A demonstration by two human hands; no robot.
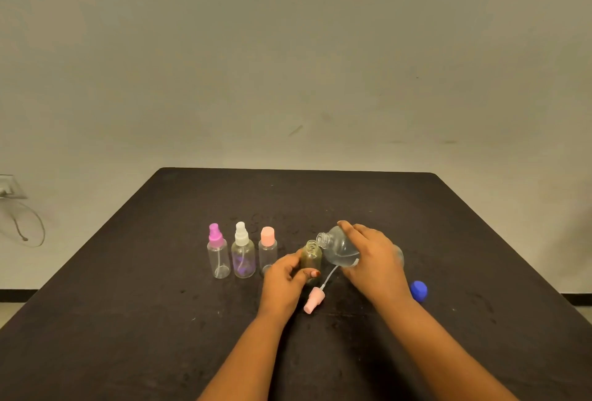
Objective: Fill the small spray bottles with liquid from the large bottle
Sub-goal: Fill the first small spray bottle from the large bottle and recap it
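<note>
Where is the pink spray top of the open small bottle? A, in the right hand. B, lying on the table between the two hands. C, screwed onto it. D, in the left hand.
B: the pink spray top lies on the table near the open small bottle held by the left hand; the right hand holds the large bottle.

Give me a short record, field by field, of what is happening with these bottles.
Left hand: holds the open small bottle upright
Right hand: tips the large bottle, mouth at the small bottle's opening
Pink spray head: off, lying on the table
Blue cap: on the table, right of the right hand
Other small bottles: three, capped, standing in a row
</note>
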